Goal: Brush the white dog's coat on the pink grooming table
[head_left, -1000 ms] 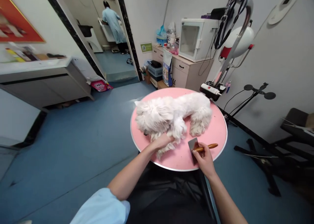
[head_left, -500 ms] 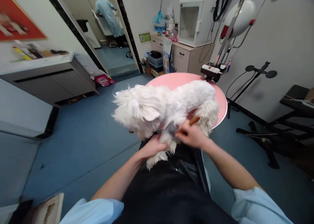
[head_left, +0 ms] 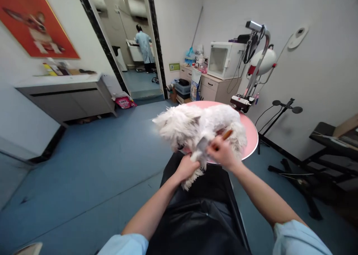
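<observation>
A fluffy white dog [head_left: 219,117] is on a round pink grooming table [head_left: 251,134], its head over the near left edge. My left hand [head_left: 188,168] is closed around one of its front legs, whose shaggy paw hangs below my fingers. In my right hand [head_left: 222,152] is a slicker brush [head_left: 203,144] with a wooden handle and a grey head. The brush head is at the fur of the held leg, just above my left hand, and is a little blurred.
A black apron [head_left: 195,217] covers my lap against the table. Behind stand a drawer cabinet [head_left: 209,85] with a white glass-door box [head_left: 223,59], and a grooming arm [head_left: 258,61]. A person [head_left: 144,48] in a blue gown stands beyond the doorway. A black stand [head_left: 286,106] is at right.
My view has tilted up, showing more wall and doorway. The dog's head has turned, and the brush head now shows at the leg. Both hands keep their holds.
</observation>
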The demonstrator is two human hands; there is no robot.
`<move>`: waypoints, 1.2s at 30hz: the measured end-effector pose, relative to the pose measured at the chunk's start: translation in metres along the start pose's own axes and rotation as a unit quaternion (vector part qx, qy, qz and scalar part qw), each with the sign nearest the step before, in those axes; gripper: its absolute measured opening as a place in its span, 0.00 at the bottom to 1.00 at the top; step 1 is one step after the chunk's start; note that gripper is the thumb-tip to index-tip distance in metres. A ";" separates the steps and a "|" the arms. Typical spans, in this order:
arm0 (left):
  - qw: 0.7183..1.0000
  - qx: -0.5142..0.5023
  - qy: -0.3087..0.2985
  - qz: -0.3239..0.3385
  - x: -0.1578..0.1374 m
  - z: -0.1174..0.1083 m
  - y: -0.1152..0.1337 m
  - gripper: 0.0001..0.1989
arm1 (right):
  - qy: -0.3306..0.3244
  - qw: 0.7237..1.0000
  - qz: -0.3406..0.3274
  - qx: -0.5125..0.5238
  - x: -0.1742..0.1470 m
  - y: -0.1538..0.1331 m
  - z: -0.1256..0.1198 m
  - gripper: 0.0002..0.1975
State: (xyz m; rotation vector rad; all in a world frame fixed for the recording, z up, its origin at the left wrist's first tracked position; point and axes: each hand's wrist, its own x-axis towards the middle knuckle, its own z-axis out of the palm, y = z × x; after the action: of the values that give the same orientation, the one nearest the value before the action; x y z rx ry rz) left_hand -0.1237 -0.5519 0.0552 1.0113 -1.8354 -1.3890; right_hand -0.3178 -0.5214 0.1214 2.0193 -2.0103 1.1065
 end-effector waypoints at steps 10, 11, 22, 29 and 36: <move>0.999 -0.013 -0.040 0.022 0.006 0.009 -0.010 0.17 | -0.042 0.998 0.050 -0.023 -0.005 0.016 -0.007 0.09; 0.999 -0.007 -0.034 0.026 0.007 0.007 -0.009 0.18 | -0.001 0.994 0.103 -0.033 -0.013 0.017 -0.002 0.09; 0.994 0.066 -0.086 0.011 0.044 -0.004 0.001 0.22 | 0.165 0.958 0.235 -0.008 -0.014 0.044 0.003 0.09; 0.993 0.071 -0.095 0.012 0.047 0.003 -0.001 0.21 | 0.128 0.967 0.218 -0.031 -0.026 0.051 0.002 0.09; 0.992 0.061 -0.112 0.019 0.055 0.010 -0.002 0.21 | 0.096 0.983 0.152 -0.047 -0.027 0.043 0.014 0.06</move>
State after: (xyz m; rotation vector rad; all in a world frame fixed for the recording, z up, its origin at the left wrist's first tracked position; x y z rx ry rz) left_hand -0.1598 -0.5944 0.0526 0.9042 -2.1145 -1.4304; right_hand -0.3476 -0.5114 0.0787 1.5299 -2.2693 1.1796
